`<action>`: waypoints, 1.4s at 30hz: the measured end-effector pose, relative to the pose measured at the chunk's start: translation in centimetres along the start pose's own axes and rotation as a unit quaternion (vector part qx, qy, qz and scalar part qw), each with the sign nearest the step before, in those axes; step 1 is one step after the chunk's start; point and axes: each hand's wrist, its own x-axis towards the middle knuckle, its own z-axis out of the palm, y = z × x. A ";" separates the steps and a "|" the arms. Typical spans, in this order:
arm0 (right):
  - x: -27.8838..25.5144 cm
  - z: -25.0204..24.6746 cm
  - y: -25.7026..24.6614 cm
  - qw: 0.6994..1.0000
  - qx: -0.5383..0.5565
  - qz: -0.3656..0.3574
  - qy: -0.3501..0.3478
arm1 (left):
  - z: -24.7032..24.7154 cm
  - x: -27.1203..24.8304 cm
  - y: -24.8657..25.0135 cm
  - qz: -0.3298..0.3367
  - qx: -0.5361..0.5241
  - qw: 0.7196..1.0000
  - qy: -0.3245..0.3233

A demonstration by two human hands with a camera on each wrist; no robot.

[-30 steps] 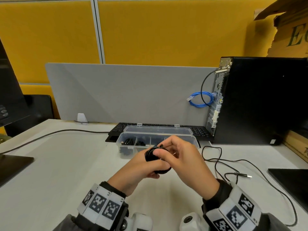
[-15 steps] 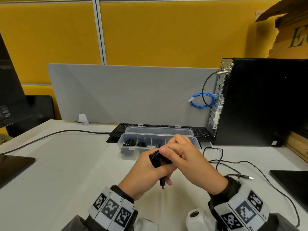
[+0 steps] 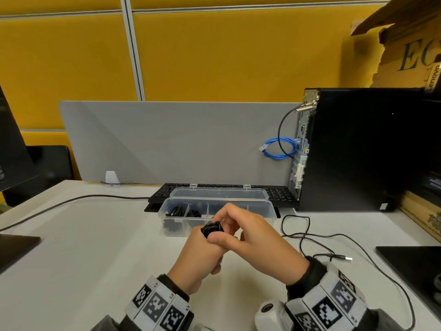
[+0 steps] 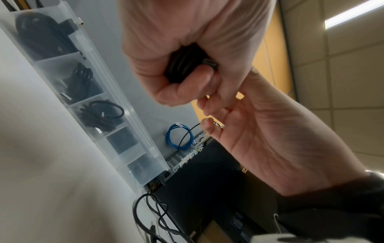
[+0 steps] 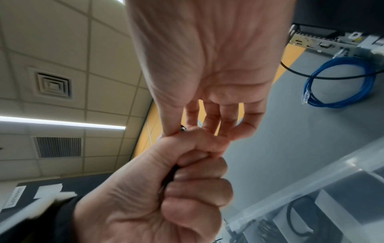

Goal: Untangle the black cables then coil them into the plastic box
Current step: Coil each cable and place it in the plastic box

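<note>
A tight coil of black cable (image 3: 211,229) stands upright in my left hand (image 3: 198,259), whose fist grips it (image 4: 182,65). My right hand (image 3: 257,240) reaches over from the right, with its thumb and index finger pinching the top of the coil. In the right wrist view the right hand's other fingers (image 5: 226,125) lie straight against the left fist (image 5: 145,197). Just behind the hands, the clear plastic box (image 3: 267,209) stands open. Several of its compartments (image 4: 116,85) hold coiled black cables. A loose black cable (image 3: 303,237) with a USB plug lies on the table to the right.
A black keyboard (image 3: 279,194) lies behind the box, and a black PC tower (image 3: 358,151) with a blue cable loop (image 3: 279,149) stands at the right. Dark flat devices sit at the right edge (image 3: 415,266) and left edge (image 3: 14,247). A grey cable (image 3: 71,199) crosses the left side of the table.
Both hands have moved up and toward the box. The plug end that hung below my left hand half a second ago no longer shows, and the coil now stands upright in the fist.
</note>
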 end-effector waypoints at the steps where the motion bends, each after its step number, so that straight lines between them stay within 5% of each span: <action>1: 0.0 -0.3 0.1 1.000 0.003 -0.002 0.000 | 0.0 0.1 0.2 -0.002 0.002 1.000 -0.012; 9: 2.1 -2.5 2.8 0.995 -0.060 0.033 0.077 | 0.3 3.5 3.0 -0.027 -0.049 0.990 -0.131; 14: 7.0 -4.6 7.3 0.977 -0.103 0.125 0.141 | -0.7 7.8 0.8 0.006 0.071 0.997 -0.010; 21: 10.4 -1.4 13.1 0.926 -0.246 0.282 -0.050 | -0.6 9.8 -2.3 0.052 0.346 0.936 -0.039; 29: 10.9 -0.9 11.9 0.820 -0.488 0.232 -0.187 | 0.3 10.9 -3.5 0.009 0.517 0.851 -0.089; 32: 11.1 -0.6 12.0 0.795 -0.515 0.219 -0.234 | 0.4 10.8 -3.3 0.009 0.522 0.847 -0.099; 34: 11.2 -1.2 11.7 0.808 -0.494 0.210 -0.243 | 0.3 10.7 -3.1 0.005 0.520 0.849 -0.099; 36: 11.0 -3.0 10.9 0.862 -0.388 0.231 -0.230 | 0.3 10.6 -2.8 -0.001 0.518 0.850 -0.098; 39: 9.4 -7.8 8.3 0.941 -0.206 0.248 -0.102 | 0.4 10.5 -2.6 -0.006 0.519 0.848 -0.110; 42: 6.5 -11.6 5.9 0.943 -0.154 0.275 -0.111 | 0.4 10.5 -2.5 -0.002 0.513 0.851 -0.113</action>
